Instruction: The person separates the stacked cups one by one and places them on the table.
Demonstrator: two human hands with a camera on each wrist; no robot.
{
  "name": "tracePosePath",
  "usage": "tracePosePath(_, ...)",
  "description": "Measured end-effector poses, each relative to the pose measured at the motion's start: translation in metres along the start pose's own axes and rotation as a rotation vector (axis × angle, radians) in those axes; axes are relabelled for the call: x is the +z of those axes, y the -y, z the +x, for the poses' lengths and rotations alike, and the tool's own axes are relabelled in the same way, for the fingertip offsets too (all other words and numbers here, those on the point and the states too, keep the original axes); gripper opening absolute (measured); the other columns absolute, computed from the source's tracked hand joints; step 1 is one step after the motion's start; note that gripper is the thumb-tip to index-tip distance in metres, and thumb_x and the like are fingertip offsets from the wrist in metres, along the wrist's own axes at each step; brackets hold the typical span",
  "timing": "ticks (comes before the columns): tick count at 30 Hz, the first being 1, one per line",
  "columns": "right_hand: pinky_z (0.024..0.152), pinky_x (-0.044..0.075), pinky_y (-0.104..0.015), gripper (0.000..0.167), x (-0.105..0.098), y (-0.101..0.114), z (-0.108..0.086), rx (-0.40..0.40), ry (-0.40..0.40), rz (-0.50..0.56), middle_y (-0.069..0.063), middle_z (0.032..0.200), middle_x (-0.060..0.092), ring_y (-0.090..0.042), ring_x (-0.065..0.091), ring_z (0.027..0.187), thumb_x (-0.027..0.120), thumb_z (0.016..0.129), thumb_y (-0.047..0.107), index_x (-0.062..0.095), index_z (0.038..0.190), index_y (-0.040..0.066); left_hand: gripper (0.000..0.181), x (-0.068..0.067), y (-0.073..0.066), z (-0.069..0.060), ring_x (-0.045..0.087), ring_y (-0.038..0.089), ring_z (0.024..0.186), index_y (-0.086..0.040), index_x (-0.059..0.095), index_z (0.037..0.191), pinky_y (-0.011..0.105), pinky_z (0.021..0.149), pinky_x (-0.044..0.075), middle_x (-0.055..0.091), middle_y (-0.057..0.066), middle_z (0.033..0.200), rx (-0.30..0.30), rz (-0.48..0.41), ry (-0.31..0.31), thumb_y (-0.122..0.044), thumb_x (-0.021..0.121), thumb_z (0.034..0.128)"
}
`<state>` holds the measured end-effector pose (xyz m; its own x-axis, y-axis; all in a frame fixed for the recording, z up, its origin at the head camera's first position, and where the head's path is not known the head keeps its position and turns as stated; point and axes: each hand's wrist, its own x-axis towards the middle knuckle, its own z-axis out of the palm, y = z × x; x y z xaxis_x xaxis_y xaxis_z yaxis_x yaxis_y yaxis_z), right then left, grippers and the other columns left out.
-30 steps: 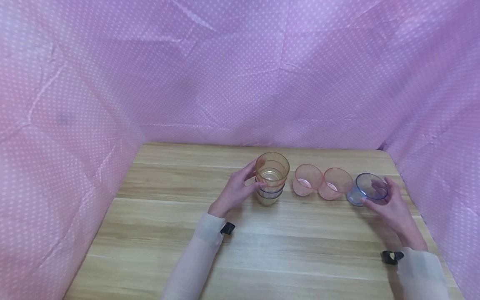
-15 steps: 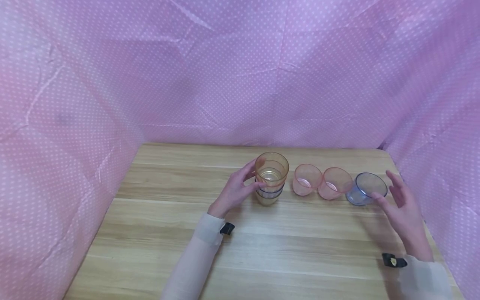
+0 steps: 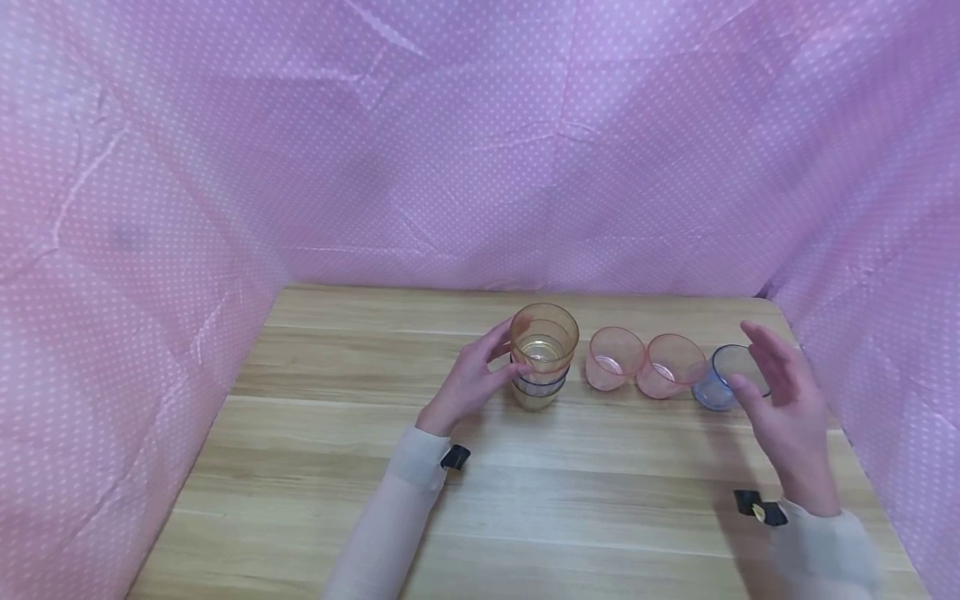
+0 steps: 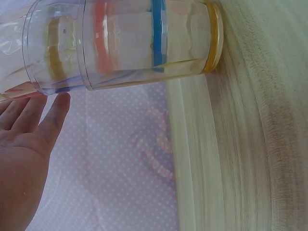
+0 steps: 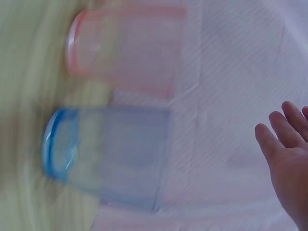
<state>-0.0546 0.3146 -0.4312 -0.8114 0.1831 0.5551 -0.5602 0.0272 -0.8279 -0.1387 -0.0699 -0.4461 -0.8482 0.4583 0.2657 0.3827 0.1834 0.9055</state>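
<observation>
The left hand (image 3: 476, 379) has its fingers and thumb clamped round the upper part of a stack of 4 clear tinted cups (image 3: 542, 367), upright on the worktop (image 3: 300, 467). From the bottom it goes amber, blue, pink, amber, judging by the coloured bases in the left wrist view.

Over to the right stand 3 more cups in a row, all upright: the left pink cup (image 3: 615, 358), the right pink cup (image 3: 671, 367) and the blue cup (image 3: 712, 392). They're so close I can't tell if their sides touch.

The right hand (image 3: 791, 417) is up by the blue cup, partly covering its rim from here; its fingers are straight, the thumb held apart, holding nothing.

Pale sleeves (image 3: 382, 525) cover the arms, and a pink dotted cloth (image 3: 487, 150) hangs behind the worktop.
</observation>
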Motion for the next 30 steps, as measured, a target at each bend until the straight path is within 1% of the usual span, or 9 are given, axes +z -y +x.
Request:
tracePosePath(3,0.12,0.037,-0.027,0.063,0.014,0.001,0.002,-0.039,0.035,0.041,-0.022,0.146,0.057,-0.024,0.052,0.139,0.063,0.082,-0.032,0.047,0.141,-0.019,0.075,0.0,0.0,0.0,0.06,0.035,0.13,-0.016,0.043,0.159,0.037,0.113,0.048,0.05,0.009,0.156,0.009,-0.001,0.002,-0.017,0.078,0.0929)
tracePosePath(6,0.121,0.037,-0.028,0.065,0.029,0.001,0.004,-0.061,0.084,0.038,-0.024,0.147,0.055,-0.025,0.051,0.14,0.065,0.081,-0.031,0.045,0.141,-0.021,0.074,0.0,0.0,0.0,0.06,0.035,0.13,-0.014,0.043,0.158,0.036,0.113,0.048,0.051,0.01,0.156,0.015,-0.002,0.0,-0.016,0.078,0.0928)
tracePosePath(10,0.121,0.036,-0.028,0.068,0.05,0.0,0.003,-0.06,0.172,-0.038,-0.023,0.149,0.054,-0.024,0.05,0.141,0.071,0.08,-0.025,0.047,0.143,-0.017,0.074,0.0,0.001,0.0,0.06,0.035,0.13,-0.013,0.043,0.158,0.034,0.113,0.048,0.051,0.011,0.156,0.023,-0.001,-0.001,-0.015,0.078,0.0932)
tracePosePath(13,0.12,0.037,-0.027,0.069,0.066,0.0,0.002,-0.062,0.235,-0.112,-0.023,0.151,0.053,-0.022,0.05,0.141,0.076,0.082,-0.017,0.048,0.145,-0.013,0.074,0.001,0.001,0.0,0.06,0.034,0.131,-0.013,0.043,0.158,0.033,0.112,0.048,0.051,0.011,0.155,0.026,0.005,-0.004,-0.014,0.078,0.0934)
tracePosePath(16,0.12,0.038,-0.029,0.069,0.079,-0.003,0.003,-0.088,0.291,-0.163,-0.024,0.151,0.052,-0.022,0.049,0.142,0.079,0.085,-0.008,0.048,0.146,-0.012,0.073,0.001,0.001,0.0,0.059,0.033,0.131,-0.013,0.043,0.158,0.032,0.112,0.048,0.052,0.011,0.154,0.023,0.005,-0.008,-0.014,0.078,0.0938)
tracePosePath(19,0.12,0.038,-0.03,0.073,0.093,-0.006,0.004,-0.097,0.335,-0.194,-0.024,0.151,0.051,-0.022,0.048,0.143,0.079,0.081,-0.013,0.048,0.147,-0.009,0.073,0.001,0.0,-0.001,0.06,0.033,0.131,-0.013,0.043,0.158,0.031,0.111,0.049,0.053,0.011,0.154,0.016,0.003,-0.012,-0.014,0.078,0.094)
tracePosePath(23,0.121,0.037,-0.032,0.084,0.109,-0.008,0.005,-0.081,0.377,-0.219,-0.023,0.152,0.051,-0.02,0.048,0.143,0.075,0.073,-0.026,0.048,0.149,-0.006,0.074,0.001,-0.001,-0.002,0.059,0.033,0.132,-0.014,0.043,0.158,0.034,0.11,0.051,0.051,0.011,0.155,0.006,-0.004,-0.015,-0.014,0.078,0.0933)
tracePosePath(26,0.12,0.038,-0.03,0.086,0.119,-0.011,0.007,-0.079,0.402,-0.217,-0.023,0.152,0.051,-0.018,0.048,0.143,0.078,0.072,-0.025,0.048,0.149,-0.005,0.075,0.001,-0.002,-0.003,0.059,0.033,0.132,-0.015,0.043,0.158,0.038,0.109,0.052,0.051,0.01,0.156,0.003,-0.016,-0.018,-0.014,0.079,0.0925)
tracePosePath(30,0.12,0.038,-0.027,0.086,0.129,-0.016,0.01,-0.058,0.43,-0.196,-0.022,0.153,0.051,-0.016,0.047,0.143,0.08,0.074,-0.02,0.047,0.151,-0.003,0.075,0.001,-0.003,-0.004,0.057,0.031,0.135,-0.013,0.044,0.158,0.035,0.11,0.051,0.052,0.011,0.155,0.015,-0.024,-0.023,-0.012,0.08,0.0918)
